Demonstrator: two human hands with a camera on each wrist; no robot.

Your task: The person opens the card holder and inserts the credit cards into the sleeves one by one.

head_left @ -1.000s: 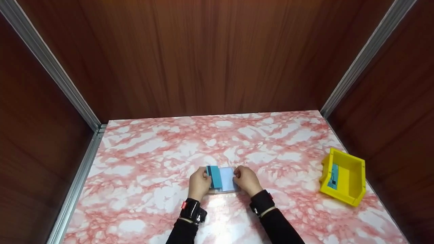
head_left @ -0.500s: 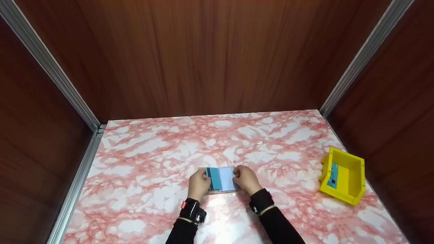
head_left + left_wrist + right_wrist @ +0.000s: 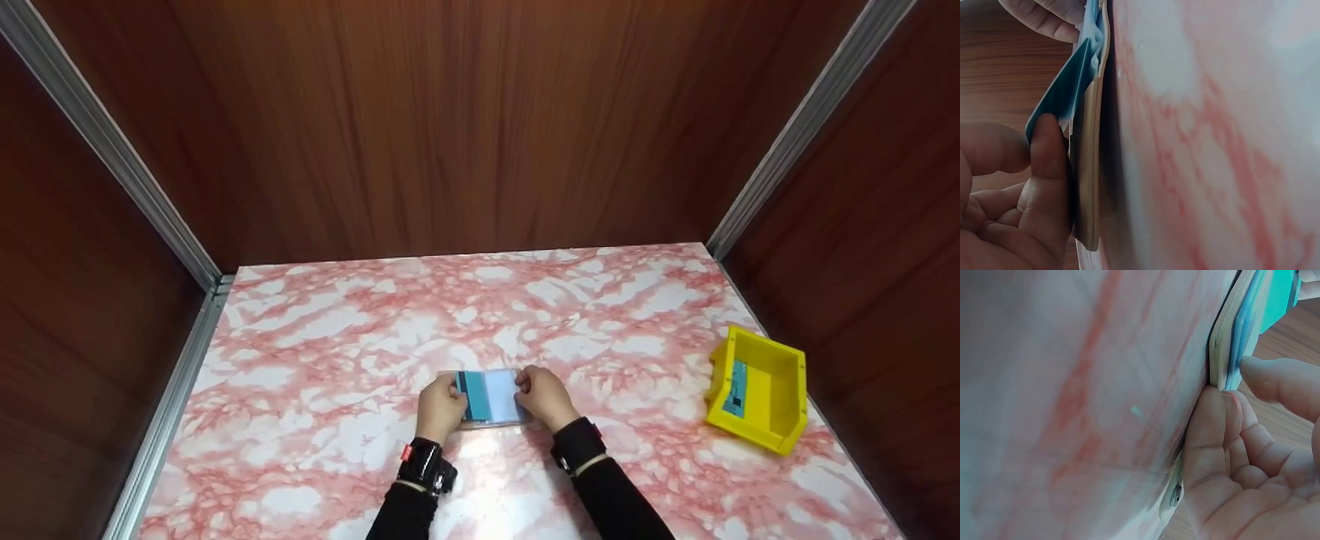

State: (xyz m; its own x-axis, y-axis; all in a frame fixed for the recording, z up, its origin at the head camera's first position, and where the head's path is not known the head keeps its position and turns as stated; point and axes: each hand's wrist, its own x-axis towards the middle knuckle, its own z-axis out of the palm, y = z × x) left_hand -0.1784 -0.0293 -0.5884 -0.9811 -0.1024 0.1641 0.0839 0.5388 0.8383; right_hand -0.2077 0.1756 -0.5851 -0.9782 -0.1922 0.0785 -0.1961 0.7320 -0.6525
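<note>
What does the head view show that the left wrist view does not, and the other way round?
Only the head view shows the yellow bin at the table's right edge, a card in it, the wooden walls and both sleeves. Only the left wrist view shows the blue card lifted off the holder's edge, seen side-on. Both show the left hand and right hand gripping the card and holder on the pink table.

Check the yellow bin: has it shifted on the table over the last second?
No. The yellow bin sits in the same spot near the marble table's right edge; its slight offset matches the whole view shifting.
</note>
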